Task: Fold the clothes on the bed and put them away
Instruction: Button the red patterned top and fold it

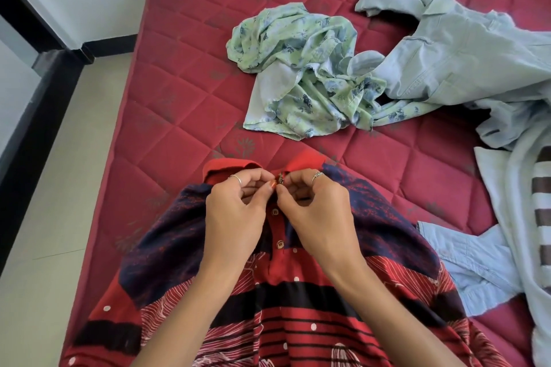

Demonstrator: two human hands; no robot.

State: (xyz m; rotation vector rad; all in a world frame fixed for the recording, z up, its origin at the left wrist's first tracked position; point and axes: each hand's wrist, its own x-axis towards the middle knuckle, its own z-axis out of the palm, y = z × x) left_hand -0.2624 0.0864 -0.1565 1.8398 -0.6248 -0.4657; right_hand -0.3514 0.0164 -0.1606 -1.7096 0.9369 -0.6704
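A red and navy patterned polo shirt (167, 250) lies face up on the red quilted mattress (185, 74), collar pointing away from me. My left hand (235, 211) and my right hand (316, 211) meet at the top of its button placket, just under the red collar. Each hand pinches one edge of the placket around the top button. Two lower buttons show between my wrists. A crumpled green floral shirt (301, 68) lies beyond, in the middle of the bed. A pale blue denim shirt (456, 53) sprawls at the right.
A pale garment with brown and white stripes (539, 211) lies at the right edge, and a light blue sleeve with a cuff (468, 265) lies beside the polo. The pale tiled floor (59, 188) and a black door frame (35, 116) are left of the bed.
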